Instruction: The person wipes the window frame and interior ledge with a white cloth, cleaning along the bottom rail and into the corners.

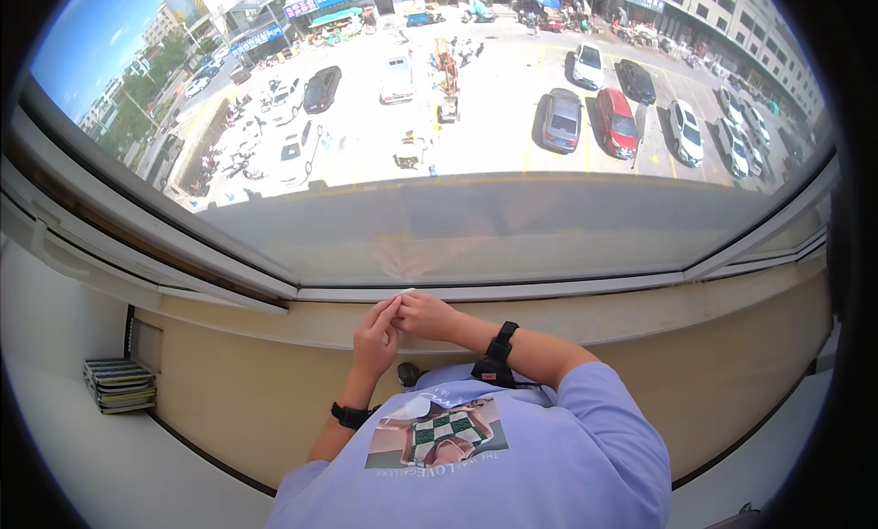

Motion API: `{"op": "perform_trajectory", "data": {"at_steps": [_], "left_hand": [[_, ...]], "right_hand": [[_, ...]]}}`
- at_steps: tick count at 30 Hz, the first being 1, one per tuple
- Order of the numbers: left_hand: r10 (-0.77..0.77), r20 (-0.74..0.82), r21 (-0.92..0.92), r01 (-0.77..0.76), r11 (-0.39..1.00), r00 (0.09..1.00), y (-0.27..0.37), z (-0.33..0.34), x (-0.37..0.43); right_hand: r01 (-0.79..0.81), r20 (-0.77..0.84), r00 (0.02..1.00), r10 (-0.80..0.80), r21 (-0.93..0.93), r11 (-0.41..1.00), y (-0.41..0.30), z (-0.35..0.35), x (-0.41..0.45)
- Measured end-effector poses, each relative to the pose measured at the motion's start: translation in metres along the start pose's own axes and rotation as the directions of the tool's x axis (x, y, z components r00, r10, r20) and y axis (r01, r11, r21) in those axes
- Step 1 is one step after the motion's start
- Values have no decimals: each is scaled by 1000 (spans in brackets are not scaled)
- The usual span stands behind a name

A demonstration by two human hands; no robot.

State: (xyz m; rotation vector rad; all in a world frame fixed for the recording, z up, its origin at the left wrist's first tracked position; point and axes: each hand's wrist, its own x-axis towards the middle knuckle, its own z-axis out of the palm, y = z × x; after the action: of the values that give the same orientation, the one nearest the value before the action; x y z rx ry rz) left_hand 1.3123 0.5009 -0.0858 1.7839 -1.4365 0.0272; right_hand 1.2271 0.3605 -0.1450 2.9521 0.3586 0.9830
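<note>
Both hands meet above the window sill (549,323), close to the lower window frame (494,292). My left hand (376,333) has its fingers pinched at a small white thing (406,292), perhaps folded paper or tissue. From the other side my right hand (422,315) closes its fingers on the same white thing; its fingertips are partly hidden. The two hands touch. A black strap sits on each wrist, and a black device (495,371) is attached at the right one. The hands reflect faintly in the window glass (411,248).
A stack of magazines or books (120,386) lies at the left by the white wall. Window frames run along the left and right. Beyond the glass, far below, is a car park with a red car (617,124) and several others. A shoe (409,374) shows under the arms.
</note>
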Motion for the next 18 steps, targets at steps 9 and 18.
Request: {"op": "perform_trajectory", "data": {"at_steps": [9,18], "left_hand": [[126,266,-155,-86,984,956,49,46,28],[57,220,-218,-8,976,974,47,25,36]], "right_hand": [[-120,-6,993,121,62,991,22,-76,-84],[-81,-20,997,81,17,997,12,-97,-54]]}}
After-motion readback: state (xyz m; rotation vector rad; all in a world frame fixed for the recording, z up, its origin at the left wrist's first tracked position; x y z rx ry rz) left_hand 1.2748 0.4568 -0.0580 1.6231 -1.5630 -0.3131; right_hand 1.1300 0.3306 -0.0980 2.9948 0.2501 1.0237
